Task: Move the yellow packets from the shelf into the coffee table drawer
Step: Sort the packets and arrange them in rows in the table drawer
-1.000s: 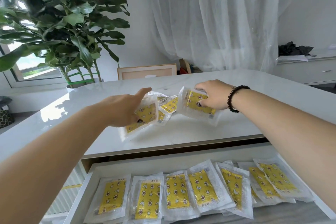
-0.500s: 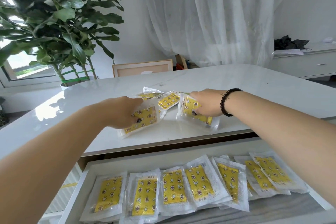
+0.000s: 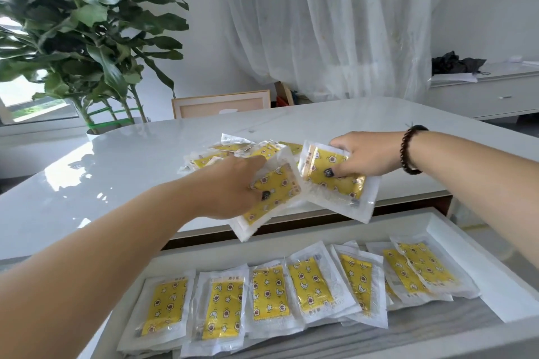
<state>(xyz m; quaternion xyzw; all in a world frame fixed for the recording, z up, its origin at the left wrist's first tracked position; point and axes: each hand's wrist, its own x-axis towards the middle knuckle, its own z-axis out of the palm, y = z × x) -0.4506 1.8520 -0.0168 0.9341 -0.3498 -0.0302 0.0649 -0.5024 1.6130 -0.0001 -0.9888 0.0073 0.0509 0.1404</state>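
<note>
Head view: the left hand [image 3: 233, 186] pinches a yellow packet [image 3: 271, 195], thumb on its face, over the white tabletop's [image 3: 116, 172] front edge. The right hand [image 3: 364, 156] pinches another yellow packet [image 3: 335, 183] just beside it. Loose packets [image 3: 233, 151] lie behind on the tabletop. Below, the open drawer [image 3: 466, 265] holds a row of packets [image 3: 268, 291].

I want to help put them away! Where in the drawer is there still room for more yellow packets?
The drawer has a bare strip along its back wall, behind the row of packets, and a bare grey patch at the front right corner. The middle is crowded: packets lie side by side and overlap. Both hands, left and right, hold packets above the tabletop.
</note>
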